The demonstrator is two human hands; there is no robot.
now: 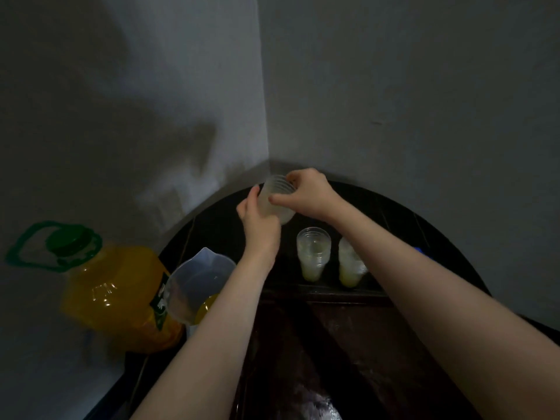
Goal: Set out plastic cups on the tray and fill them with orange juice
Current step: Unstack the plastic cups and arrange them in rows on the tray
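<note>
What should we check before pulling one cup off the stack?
1. Left hand grips the stack of plastic cups: ok.
2. Right hand pinches the stack's top rim: ok.
3. Only one cup is coming loose: cannot tell, the rims blur together.
4. Two cup stacks stand upright on the dark tray, yellowish liquid at the bottom: ok.
5. Free tray spot for the next cup: cannot tell, the arms hide part of it.
6. Juice ready: ok, the orange juice bottle is capped, and the clear jug stands beside it.
</note>
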